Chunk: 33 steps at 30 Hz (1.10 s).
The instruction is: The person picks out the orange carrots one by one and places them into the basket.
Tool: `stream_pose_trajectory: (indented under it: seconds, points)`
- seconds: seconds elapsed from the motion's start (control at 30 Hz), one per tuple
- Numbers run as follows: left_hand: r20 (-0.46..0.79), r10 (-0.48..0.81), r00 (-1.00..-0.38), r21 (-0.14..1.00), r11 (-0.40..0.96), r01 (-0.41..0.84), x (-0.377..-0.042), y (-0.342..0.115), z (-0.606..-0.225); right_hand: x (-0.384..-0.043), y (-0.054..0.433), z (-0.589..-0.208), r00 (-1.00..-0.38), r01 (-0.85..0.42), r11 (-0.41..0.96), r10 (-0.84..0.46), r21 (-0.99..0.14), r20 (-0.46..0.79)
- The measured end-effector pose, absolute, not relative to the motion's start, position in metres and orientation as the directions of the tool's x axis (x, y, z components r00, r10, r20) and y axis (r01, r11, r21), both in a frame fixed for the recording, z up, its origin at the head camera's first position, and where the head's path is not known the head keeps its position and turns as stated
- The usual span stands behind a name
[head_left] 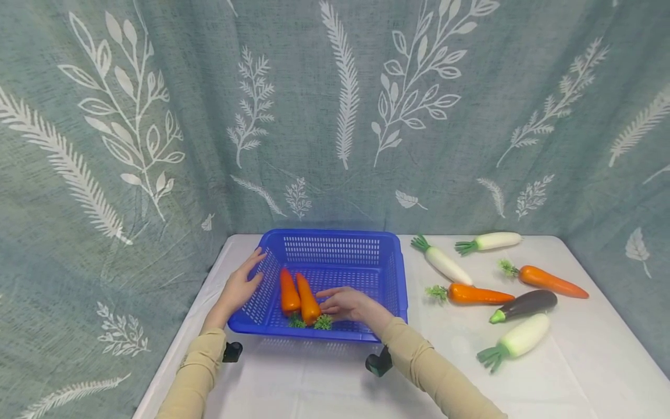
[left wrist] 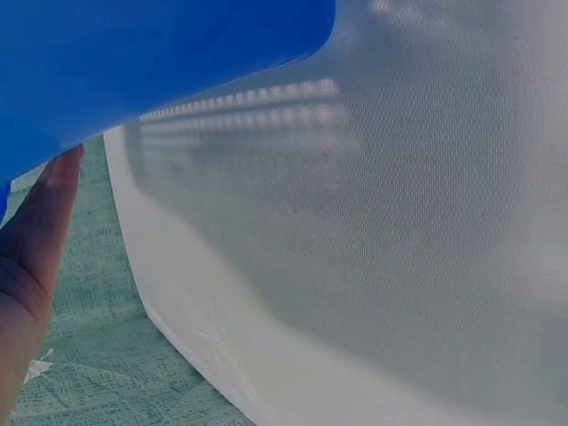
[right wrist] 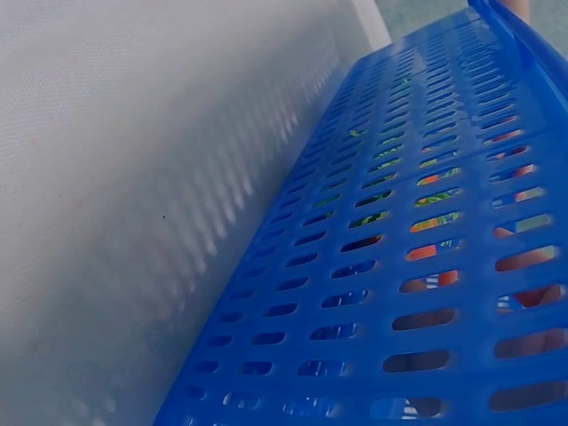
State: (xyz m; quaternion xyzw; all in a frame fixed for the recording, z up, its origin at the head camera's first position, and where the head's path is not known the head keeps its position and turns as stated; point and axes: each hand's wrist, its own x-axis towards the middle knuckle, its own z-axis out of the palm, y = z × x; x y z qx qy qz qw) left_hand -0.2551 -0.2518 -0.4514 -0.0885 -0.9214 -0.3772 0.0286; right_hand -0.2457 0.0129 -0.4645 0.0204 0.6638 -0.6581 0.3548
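Observation:
A blue plastic basket (head_left: 335, 234) with slotted walls stands on the table. Two orange carrots (head_left: 307, 299) with green tufts lie side by side in it, tufts toward the front wall. My left hand (head_left: 239, 289) is at the basket's left rim, fingers extended; in the left wrist view its fingertip meets the blue underside. Inside the basket, my right hand (head_left: 352, 304) lies just right of the carrots, fingers loosely extended toward the right one. The right wrist view shows the slotted front wall (right wrist: 355, 266), with bits of orange and green through its slots; most of that hand is hidden there.
Right of the basket, on the white table (head_left: 314, 384), lie two white radishes (head_left: 447, 266) at the back, two more carrots (head_left: 481, 294), a dark eggplant (head_left: 528, 305) and a thicker white radish (head_left: 526, 336). A patterned green curtain (head_left: 314, 116) encloses the table.

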Motion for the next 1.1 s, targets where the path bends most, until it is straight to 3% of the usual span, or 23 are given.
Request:
stream_pose_trajectory:
  seconds: [0.6,1.1]
  points:
    - [0.134,0.143,-0.981,0.689,0.698,0.196,-0.2532,-0.2524,-0.4517,-0.2445,0.012,-0.4661,-0.742,0.5,0.208,-0.398,-0.841,-0.539]
    - [0.13,0.145,-0.981,0.685,0.702,0.194,-0.2539,-0.2509,-0.4494,-0.2451,0.0119,-0.4671,-0.725,0.431,0.258,-0.471,-0.865,-0.502]
